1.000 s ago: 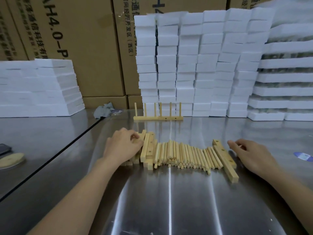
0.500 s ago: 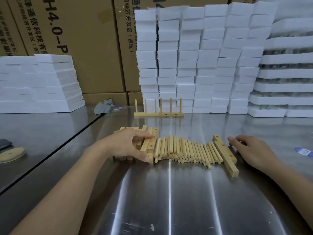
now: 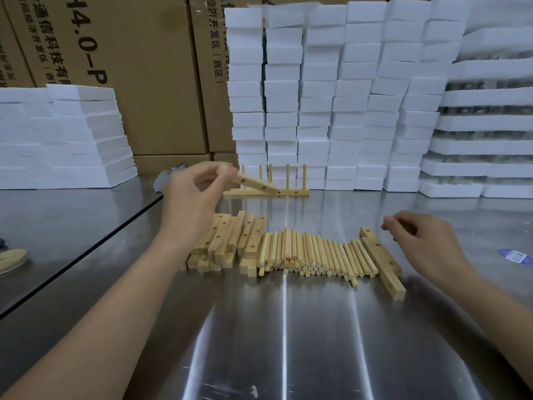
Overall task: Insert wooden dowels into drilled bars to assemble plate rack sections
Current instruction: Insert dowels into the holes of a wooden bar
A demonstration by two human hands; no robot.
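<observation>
A wall of foam blocks [image 3: 331, 96] is stacked along the far side of the surface [image 3: 288, 342], with a lower foam stack [image 3: 66, 134] at far left and cartons [image 3: 138, 67] behind; a finished section [image 3: 291, 192] with upright pegs is stood just before the blocks, and a grey rag [image 3: 164, 180] is seen to its left; a round disc [image 3: 11, 259] is cut by the left frame edge and a blue label [image 3: 516, 256] is laid at far right

A pile [image 3: 227, 241] of drilled bars is laid left of centre, a row of dowels [image 3: 311, 255] just beside it, and a pair [image 3: 380, 261] of bars touching the row's right end; the section is partly hidden by the raised bar [image 3: 253, 183], and whether the two touch cannot be told

A dark seam [image 3: 86, 255] is run diagonally across the left; the near half of the surface is bare steel

The bar is pinched at one end by the left hand [image 3: 193, 194], above the pile, tilted down to the right; the right hand [image 3: 424, 243] is held near the pair with fingers loosely curled and nothing gripped

Half a second earlier the left hand was laid on the pile; since then one bar has been lifted, and the right hand has been raised slightly
</observation>
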